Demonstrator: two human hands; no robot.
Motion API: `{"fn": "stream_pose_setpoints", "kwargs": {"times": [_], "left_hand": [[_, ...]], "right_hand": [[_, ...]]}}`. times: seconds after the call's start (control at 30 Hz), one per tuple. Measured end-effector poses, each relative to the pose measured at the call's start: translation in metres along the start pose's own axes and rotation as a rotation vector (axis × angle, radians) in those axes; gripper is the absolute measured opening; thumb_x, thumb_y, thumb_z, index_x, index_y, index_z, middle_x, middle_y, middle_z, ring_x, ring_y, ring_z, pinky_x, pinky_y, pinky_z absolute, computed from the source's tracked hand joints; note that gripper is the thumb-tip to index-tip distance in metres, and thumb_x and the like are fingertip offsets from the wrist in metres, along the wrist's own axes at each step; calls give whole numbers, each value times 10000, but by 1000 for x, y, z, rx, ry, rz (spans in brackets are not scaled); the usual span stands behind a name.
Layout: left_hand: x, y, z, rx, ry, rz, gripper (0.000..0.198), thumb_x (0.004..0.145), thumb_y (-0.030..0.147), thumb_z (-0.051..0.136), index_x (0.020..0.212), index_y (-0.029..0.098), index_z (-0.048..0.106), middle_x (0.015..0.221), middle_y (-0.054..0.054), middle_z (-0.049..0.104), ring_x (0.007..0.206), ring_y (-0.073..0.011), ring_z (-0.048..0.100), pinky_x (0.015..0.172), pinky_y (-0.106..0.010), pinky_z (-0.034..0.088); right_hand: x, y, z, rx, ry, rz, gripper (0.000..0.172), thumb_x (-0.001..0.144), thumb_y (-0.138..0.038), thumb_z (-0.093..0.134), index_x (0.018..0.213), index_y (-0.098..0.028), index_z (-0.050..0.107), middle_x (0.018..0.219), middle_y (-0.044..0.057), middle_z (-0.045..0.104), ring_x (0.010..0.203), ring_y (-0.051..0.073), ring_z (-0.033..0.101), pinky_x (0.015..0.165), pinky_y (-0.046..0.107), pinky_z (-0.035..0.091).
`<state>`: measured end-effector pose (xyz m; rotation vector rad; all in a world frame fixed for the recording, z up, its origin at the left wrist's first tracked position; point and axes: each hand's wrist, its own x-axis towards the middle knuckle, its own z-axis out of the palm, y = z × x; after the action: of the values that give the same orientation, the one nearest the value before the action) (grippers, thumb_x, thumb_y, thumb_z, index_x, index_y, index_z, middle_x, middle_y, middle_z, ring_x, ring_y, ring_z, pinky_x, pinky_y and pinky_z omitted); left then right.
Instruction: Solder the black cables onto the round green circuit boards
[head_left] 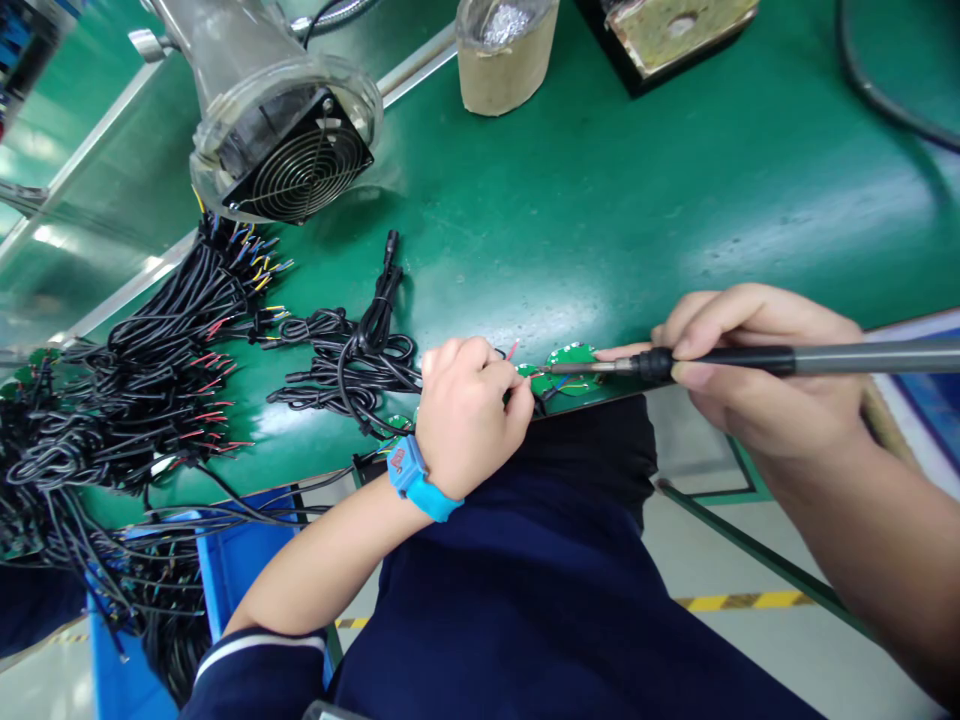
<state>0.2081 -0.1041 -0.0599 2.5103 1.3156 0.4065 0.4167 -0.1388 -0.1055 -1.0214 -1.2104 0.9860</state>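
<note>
My right hand (765, 350) grips a soldering iron (720, 362) by its dark handle, and the tip points left over a small green circuit board (574, 355) at the bench's near edge. My left hand (476, 410), with a blue wrist strap above it, is closed in a pinch beside the board. A black cable with a red wire end (513, 350) comes out at its fingers; the grip itself is partly hidden. Another green board (397, 425) lies partly behind the left wrist. Coiled black cables (352, 365) rest just left of that hand.
Bundles of black cables with bared coloured wires (187, 330) cover the bench's left side. A fume extractor with a fan grille (307, 165) hangs above them. A tan cup (506, 60) and a sponge holder (679, 35) stand at the back. Blue bins (247, 560) sit below the bench.
</note>
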Motion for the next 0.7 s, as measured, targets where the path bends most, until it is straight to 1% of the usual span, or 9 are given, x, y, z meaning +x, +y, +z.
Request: {"fn": "stream_pose_setpoints", "kwargs": {"times": [0.1, 0.17, 0.23, 0.3, 0.37, 0.5, 0.6, 0.67, 0.7], "left_hand": [[0, 0, 0, -5, -23, -13, 196, 827, 216, 572, 637, 171, 595, 724, -26, 545, 793, -182, 495, 722, -342, 345], [1, 1, 0, -7, -37, -36, 198, 824, 219, 571, 632, 175, 592, 722, -27, 540, 793, -186, 494, 723, -345, 349], [2, 2, 0, -1, -57, -70, 198, 813, 215, 576, 620, 175, 585, 722, -30, 535, 791, -190, 493, 722, -349, 351], [4, 4, -1, 15, -91, -103, 195, 803, 209, 575, 612, 173, 577, 729, -35, 534, 794, -197, 495, 720, -353, 353], [6, 5, -3, 36, -138, -123, 191, 802, 203, 563, 613, 171, 574, 738, -42, 535, 803, -204, 496, 722, -358, 356], [13, 9, -8, 71, -235, -155, 182, 810, 198, 530, 637, 170, 579, 762, -52, 543, 820, -218, 498, 742, -373, 364], [17, 9, -11, 77, -299, -168, 178, 815, 188, 513, 651, 167, 580, 769, -56, 544, 831, -227, 503, 751, -381, 370], [20, 9, -12, 71, -327, -171, 185, 820, 186, 505, 652, 167, 581, 764, -57, 541, 824, -227, 507, 754, -383, 375], [21, 9, -13, 71, -338, -171, 189, 821, 186, 503, 650, 166, 580, 759, -57, 540, 816, -226, 508, 755, -385, 378]], "right_hand": [[1, -2, 1, -28, -15, -10, 88, 716, -191, 660, 722, -186, 572, 668, 7, 517, 578, 127, 485, 472, 273, 422], [1, -2, 2, -22, -28, -16, 81, 721, -188, 655, 734, -192, 575, 661, 4, 509, 581, 127, 486, 483, 285, 473], [1, -2, 2, -9, -41, -24, 75, 729, -170, 646, 750, -194, 578, 668, 3, 503, 599, 132, 500, 539, 331, 548], [0, -1, 2, -1, -52, -33, 78, 732, -148, 639, 761, -189, 580, 683, 6, 504, 618, 136, 521, 621, 393, 596], [-1, -1, 2, -1, -65, -49, 84, 731, -137, 639, 769, -185, 582, 688, 9, 507, 626, 136, 532, 662, 420, 609], [-1, -3, 1, -10, -81, -74, 86, 732, -133, 639, 774, -190, 591, 673, 5, 506, 612, 129, 528, 677, 425, 615], [-2, -4, 1, -14, -83, -64, 86, 728, -139, 644, 774, -199, 602, 671, 5, 509, 611, 134, 535, 695, 435, 613], [-3, -3, 1, -4, -59, -42, 82, 720, -168, 662, 764, -206, 605, 672, 8, 517, 605, 141, 534, 669, 432, 607], [-3, -2, 1, -6, -13, -16, 88, 709, -200, 681, 745, -209, 602, 667, 8, 521, 590, 142, 527, 642, 422, 597]]}}
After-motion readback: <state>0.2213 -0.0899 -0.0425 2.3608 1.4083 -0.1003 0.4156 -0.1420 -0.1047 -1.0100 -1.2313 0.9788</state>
